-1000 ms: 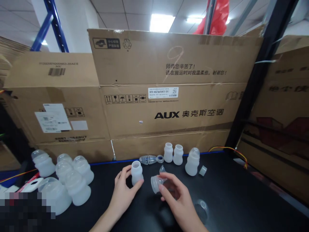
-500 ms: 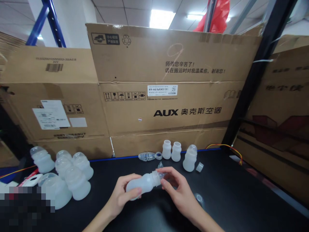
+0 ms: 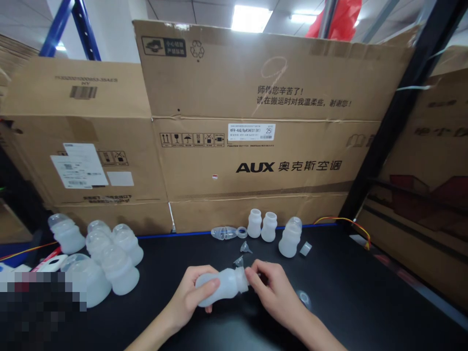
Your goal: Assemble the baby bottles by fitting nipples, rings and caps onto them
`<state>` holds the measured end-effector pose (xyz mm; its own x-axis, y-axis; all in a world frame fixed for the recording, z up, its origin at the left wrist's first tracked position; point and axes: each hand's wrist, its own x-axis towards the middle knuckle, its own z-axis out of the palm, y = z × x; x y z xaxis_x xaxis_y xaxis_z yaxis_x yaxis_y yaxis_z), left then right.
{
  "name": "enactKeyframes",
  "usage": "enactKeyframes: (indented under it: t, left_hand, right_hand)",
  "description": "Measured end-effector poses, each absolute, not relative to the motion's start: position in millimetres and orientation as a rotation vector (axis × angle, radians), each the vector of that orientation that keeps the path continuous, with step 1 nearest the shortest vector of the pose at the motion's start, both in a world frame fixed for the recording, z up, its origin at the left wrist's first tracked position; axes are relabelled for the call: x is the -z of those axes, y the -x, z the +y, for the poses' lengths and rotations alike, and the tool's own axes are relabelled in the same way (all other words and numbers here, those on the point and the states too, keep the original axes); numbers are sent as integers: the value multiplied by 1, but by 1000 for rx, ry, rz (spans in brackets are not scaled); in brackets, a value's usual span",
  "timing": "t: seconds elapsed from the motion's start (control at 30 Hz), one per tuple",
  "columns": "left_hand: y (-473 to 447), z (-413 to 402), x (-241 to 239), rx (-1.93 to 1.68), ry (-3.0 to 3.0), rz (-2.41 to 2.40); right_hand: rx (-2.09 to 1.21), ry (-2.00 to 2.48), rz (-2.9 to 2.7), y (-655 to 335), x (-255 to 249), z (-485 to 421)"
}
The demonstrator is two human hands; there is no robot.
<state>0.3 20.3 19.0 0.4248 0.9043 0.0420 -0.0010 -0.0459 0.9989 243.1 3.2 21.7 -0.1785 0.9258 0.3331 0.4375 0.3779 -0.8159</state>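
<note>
Swung from upright to sideways, the baby bottle [image 3: 227, 284] hung over the black tabletop [image 3: 164, 263], gripped in the left hand [image 3: 193, 291]; the right hand [image 3: 270, 284] pinched the screw collar [image 3: 242, 280] at its mouth, so joining seemed under way.

The person's left hand [image 3: 192, 295] wraps the milky baby bottle [image 3: 227, 284], its thumb [image 3: 207, 291] laid along the near side and a fingertip [image 3: 208, 309] showing beneath. The right hand [image 3: 274, 287] is at the bottle's neck end, its thumb [image 3: 254, 279] and index finger [image 3: 258, 266] drawn close together, the rest curled. Both bare forearms [image 3: 151, 326] slant inward toward the bottle.
</note>
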Motion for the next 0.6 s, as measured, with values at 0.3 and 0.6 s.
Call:
enactKeyframes:
  t: [0.3, 0.6]
  left_hand:
    - [6, 28, -11, -953, -1413, 838]
    - [6, 22, -12, -953, -1624, 880]
  right_hand:
    - [-650, 976, -1949, -249, -36, -12]
    - [-718, 1169, -2002, -247, -36, -10]
